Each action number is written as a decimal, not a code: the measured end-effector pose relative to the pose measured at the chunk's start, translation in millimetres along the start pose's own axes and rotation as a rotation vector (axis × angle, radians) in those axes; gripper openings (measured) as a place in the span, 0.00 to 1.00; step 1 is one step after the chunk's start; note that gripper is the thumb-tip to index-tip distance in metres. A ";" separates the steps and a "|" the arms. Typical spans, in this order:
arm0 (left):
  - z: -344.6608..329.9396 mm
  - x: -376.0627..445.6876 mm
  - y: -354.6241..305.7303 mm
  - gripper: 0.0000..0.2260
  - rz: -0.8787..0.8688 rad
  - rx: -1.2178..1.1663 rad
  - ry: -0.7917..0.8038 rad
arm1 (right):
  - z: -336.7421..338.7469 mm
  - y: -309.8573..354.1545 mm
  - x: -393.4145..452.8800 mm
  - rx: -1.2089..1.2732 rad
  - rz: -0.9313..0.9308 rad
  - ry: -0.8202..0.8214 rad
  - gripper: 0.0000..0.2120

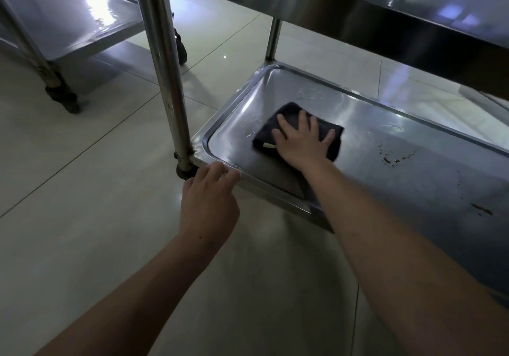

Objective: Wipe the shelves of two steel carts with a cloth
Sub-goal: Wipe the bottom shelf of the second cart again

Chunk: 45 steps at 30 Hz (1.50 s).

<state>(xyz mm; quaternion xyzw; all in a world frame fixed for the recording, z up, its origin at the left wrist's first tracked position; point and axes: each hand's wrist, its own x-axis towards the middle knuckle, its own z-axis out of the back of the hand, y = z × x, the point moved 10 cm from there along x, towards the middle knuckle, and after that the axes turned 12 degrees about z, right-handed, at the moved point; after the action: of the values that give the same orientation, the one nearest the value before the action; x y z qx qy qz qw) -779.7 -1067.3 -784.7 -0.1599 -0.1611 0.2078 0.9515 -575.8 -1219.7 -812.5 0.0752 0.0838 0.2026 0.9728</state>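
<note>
A: Right, status. My right hand (301, 143) is flat on the cloth (286, 124), fingers spread wide and straight, pressing it down on the bottom shelf (358, 135) of the near cart, toward the shelf's left end.

B: Left?

A: Left hand (209, 204) rests on the shelf's front rim by the corner post (165, 74), fingers loosely bent over the edge. Bracing, I'd say, not really gripping.

B: How does the cloth handle?

A: Dark, folded, soft and light. It should slide easily on steel under a flat palm, and no pinch is needed. It could bunch at the raised rim or the rounded corner, so I'd keep the palm centred and the fingers fanned. There's a small pale scrap (269, 145) at its near-left edge. Can't tell whether it's a tag or debris.

B: And the shelf?

A: Rigid and slick, shallow tray shape. Dried brown spots (394, 158) lie to the right of the cloth, well apart from it, with more marks (480, 209) further right. Those probably need firmer pressure.

B: Blind spots?

A: Plenty. The shelf's right end runs out of frame. The shelf above (385, 11) overhangs, so I can't see its top. The second cart (71, 25) is upper left, only partly in view, condition unclear. The cart is on casters, so it may roll if I push hard.
</note>
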 end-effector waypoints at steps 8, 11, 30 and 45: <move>6.6 -0.3 -1.5 0.22 -0.045 0.164 -0.004 | -19.6 37.2 -67.2 0.005 0.234 0.065 0.26; 7.2 3.4 -1.8 0.23 -0.020 0.134 -0.014 | -12.8 -7.5 -95.0 -0.001 0.163 0.035 0.26; -6.6 -3.0 -1.0 0.26 -0.021 0.101 0.154 | -18.0 90.7 -5.0 -0.048 0.413 0.006 0.27; -7.2 -7.6 0.5 0.28 -0.098 0.048 0.131 | 0.2 72.7 83.4 0.035 0.239 -0.052 0.30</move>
<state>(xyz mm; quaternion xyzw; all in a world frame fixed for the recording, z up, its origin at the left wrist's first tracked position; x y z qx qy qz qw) -783.7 -1072.1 -793.2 -0.1421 -0.1009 0.1539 0.9726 -528.1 -1119.9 -810.2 0.1067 0.0523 0.3135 0.9421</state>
